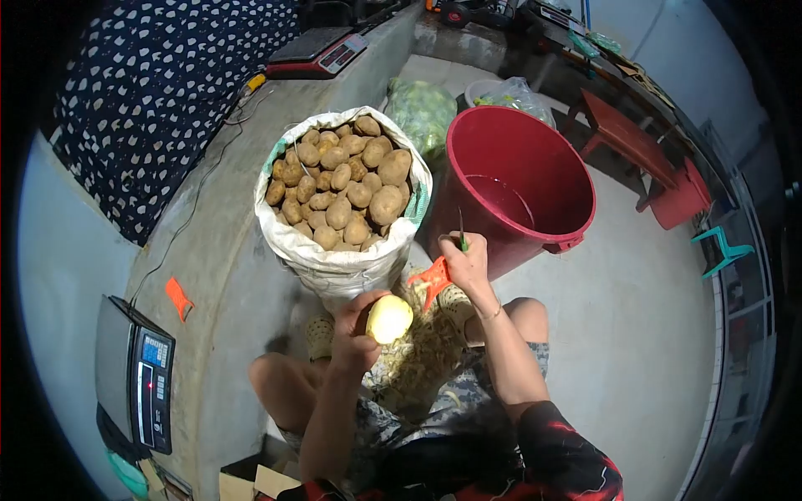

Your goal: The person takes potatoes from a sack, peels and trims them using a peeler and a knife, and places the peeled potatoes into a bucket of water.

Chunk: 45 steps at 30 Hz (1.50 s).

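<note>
Black-and-red shirt cloth [568, 451] lies nearest, along the near edge; the left hand [354, 341] is clamped on a peeled, pale yellow potato [389, 320], above peelings [418, 359] scattered between the legs; the right hand [468, 260] is closed round an orange peeler [434, 280] and a green-handled knife [462, 230]; farther off, a white sack [338, 271] of unpeeled potatoes [341, 190] stands just left of a large red tub [501, 227].
</note>
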Motion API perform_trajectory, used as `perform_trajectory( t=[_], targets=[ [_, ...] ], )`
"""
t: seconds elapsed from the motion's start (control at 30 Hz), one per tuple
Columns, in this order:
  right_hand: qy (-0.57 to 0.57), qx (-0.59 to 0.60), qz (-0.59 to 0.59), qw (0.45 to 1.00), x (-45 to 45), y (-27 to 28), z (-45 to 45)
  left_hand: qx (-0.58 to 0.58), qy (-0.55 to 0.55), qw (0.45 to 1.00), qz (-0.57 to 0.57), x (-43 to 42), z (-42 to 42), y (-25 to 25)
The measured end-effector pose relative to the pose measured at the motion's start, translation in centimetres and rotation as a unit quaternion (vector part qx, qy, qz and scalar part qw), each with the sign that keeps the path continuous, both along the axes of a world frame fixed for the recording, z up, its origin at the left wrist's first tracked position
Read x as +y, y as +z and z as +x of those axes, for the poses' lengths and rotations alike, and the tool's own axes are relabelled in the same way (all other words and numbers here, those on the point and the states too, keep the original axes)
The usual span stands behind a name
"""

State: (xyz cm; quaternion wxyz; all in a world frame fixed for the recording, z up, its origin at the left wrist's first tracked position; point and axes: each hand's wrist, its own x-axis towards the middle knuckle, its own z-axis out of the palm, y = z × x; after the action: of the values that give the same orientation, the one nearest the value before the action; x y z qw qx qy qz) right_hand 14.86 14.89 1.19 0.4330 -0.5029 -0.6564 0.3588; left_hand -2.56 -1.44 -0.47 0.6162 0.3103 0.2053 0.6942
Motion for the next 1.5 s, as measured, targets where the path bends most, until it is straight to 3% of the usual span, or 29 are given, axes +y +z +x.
perform_trajectory(
  t=[0.07, 0.13, 0.2, 0.27, 0.33, 0.4, 0.5, 0.53, 0.63, 0.73, 0.8, 0.83, 0.87, 0.93, 0.97, 1.0, 1.03, 1.07, 1.13, 1.2, 1.27, 1.33, 1.37, 1.47, 1.5],
  targets=[
    [0.05, -0.028, 0.052, 0.997, -2.4, 4.1, -0.5, -0.035, 0.042, 0.998, -0.034, 0.2, 0.2, -0.2],
    [0.074, -0.08, 0.197, 0.974, -4.0, 6.2, -0.7, -0.016, 0.063, 0.997, -0.049, 0.2, 0.4, -0.4],
    [0.074, -0.081, 0.185, 0.977, -2.6, 4.4, -0.8, 0.02, 0.027, 0.999, -0.001, 0.2, 0.5, 0.0],
    [0.073, -0.086, 0.178, 0.978, -0.8, 1.8, -0.2, 0.021, 0.008, 0.999, -0.023, -0.2, 0.5, -0.9],
    [0.036, -0.029, -0.047, 0.998, 0.3, 1.1, -0.2, -0.112, -0.018, 0.994, -0.006, -0.4, 0.4, -0.5],
    [0.038, -0.003, -0.086, 0.996, -0.9, 2.0, -0.3, -0.125, -0.009, 0.992, -0.012, -0.3, 0.7, -0.4],
    [0.09, -0.12, 0.242, 0.959, -3.6, 5.9, -0.7, -0.034, 0.068, 0.996, -0.049, 0.2, 1.3, -0.7],
    [0.088, -0.118, 0.24, 0.96, -3.3, 5.3, -0.7, -0.032, 0.066, 0.996, -0.051, 0.1, 1.2, -0.8],
    [0.022, -0.063, 0.027, 0.997, -0.6, 2.2, -0.3, -0.129, 0.043, 0.989, -0.052, -0.1, 1.4, -1.6],
    [0.022, 0.021, -0.052, 0.998, -1.0, 1.9, -0.8, -0.1, 0.006, 0.993, -0.061, -0.4, 1.1, -1.6],
    [0.043, -0.023, -0.024, 0.999, -2.5, 4.4, -0.7, -0.101, 0.031, 0.992, -0.067, -0.2, 1.6, -1.3],
    [0.046, -0.081, 0.163, 0.982, -2.9, 5.3, -0.8, -0.069, 0.045, 0.995, -0.064, 0.1, 1.8, -0.9],
    [0.045, -0.134, 0.344, 0.928, -3.1, 5.7, -0.9, -0.033, 0.058, 0.996, -0.06, 0.2, 1.8, -0.7],
    [0.02, -0.135, 0.304, 0.943, -1.2, 2.1, -0.3, -0.018, 0.059, 0.998, -0.019, 0.2, 1.9, -1.1],
    [0.006, -0.082, 0.133, 0.988, -0.1, 0.6, 0.0, -0.112, 0.05, 0.989, -0.086, 0.0, 2.1, -0.8],
    [-0.007, -0.025, -0.045, 0.999, 0.0, 1.0, -0.3, -0.203, 0.042, 0.966, -0.154, -0.2, 2.2, -0.7],
    [-0.003, 0.012, -0.092, 0.996, -0.4, 1.3, -0.3, -0.214, 0.024, 0.973, -0.083, -0.4, 2.3, -0.7],
    [-0.003, 0.011, -0.091, 0.996, -1.0, 1.6, -0.3, -0.214, 0.024, 0.973, -0.082, -0.3, 2.3, -0.7],
    [0.025, -0.046, 0.056, 0.997, -3.2, 4.8, -1.0, -0.17, 0.041, 0.979, -0.101, -0.1, 2.4, -1.1],
    [-0.007, -0.117, 0.277, 0.954, -4.5, 6.5, -1.1, -0.142, 0.043, 0.987, -0.055, -0.2, 2.8, -0.8],
    [-0.015, -0.108, 0.229, 0.967, -2.0, 3.9, -0.4, -0.112, 0.038, 0.993, -0.003, -0.3, 2.8, -0.1],
    [-0.04, -0.033, 0.014, 0.999, 0.4, -0.3, 0.3, -0.194, 0.085, 0.965, -0.153, -0.4, 2.8, 0.4],
    [-0.039, 0.042, -0.039, 0.998, 0.3, -0.5, 0.2, -0.205, 0.066, 0.967, -0.135, -0.4, 2.4, 0.0],
    [0.003, -0.005, -0.022, 1.0, -2.2, 3.4, -0.9, -0.2, 0.059, 0.97, -0.124, 0.0, 2.7, -0.6],
    [0.027, -0.006, 0.048, 0.998, -3.2, 4.6, -1.2, -0.201, 0.062, 0.97, -0.126, -0.1, 2.7, -0.6]
  ],
)
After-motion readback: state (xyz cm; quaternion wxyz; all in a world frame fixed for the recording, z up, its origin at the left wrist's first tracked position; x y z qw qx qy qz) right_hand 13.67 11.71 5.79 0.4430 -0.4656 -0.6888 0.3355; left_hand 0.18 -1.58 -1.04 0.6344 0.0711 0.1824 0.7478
